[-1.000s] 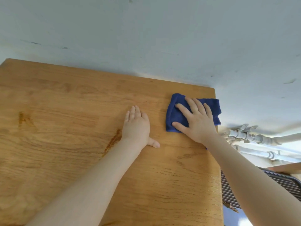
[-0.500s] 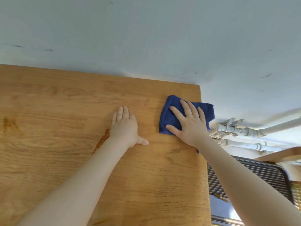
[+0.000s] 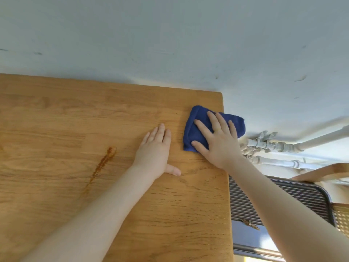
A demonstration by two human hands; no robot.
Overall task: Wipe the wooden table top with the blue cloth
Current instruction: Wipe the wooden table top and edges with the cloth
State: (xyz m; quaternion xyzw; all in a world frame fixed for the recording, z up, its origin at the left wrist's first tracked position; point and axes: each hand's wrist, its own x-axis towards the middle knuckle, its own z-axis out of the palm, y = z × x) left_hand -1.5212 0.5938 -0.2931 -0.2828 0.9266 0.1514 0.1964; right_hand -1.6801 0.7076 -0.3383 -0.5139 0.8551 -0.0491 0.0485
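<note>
A: Head view, looking down: where does the folded dark blue cloth (image 3: 198, 127) lie?

B: At the far right corner of the pale wooden worktop (image 3: 75, 129). Its right end sticks out past the worktop's right edge, over open space.

A: And the right hand (image 3: 217, 142)?

B: Flat on top of the cloth, palm down, fingers (image 3: 203, 127) spread wide, pressing rather than gripping. The hand hides most of the cloth's near half, so I cannot tell how the folds lie there.

A: The left hand (image 3: 155, 150)?

B: Just left of the cloth, apart from it, flat on bare wood. Its fingers lie straight and close together, the thumb pointing right. It holds nothing.

A: Any marks on the wood?

B: A brown streak (image 3: 103, 163) runs slantwise left of the left forearm. Whether it is a stain or part of the grain, I cannot tell.

A: What is past the right edge?

B: White painted pipes with valve fittings (image 3: 268, 144) against the pale wall (image 3: 170, 35), partly hidden behind the right wrist. Lower down is a dark ribbed panel (image 3: 306, 197), crossed by the right forearm and cut off by the frame. A curved piece of wood (image 3: 324, 172) shows at the far right; what it belongs to is unclear.

A: The worktop itself?

B: Its left and near sides run out of frame.
</note>
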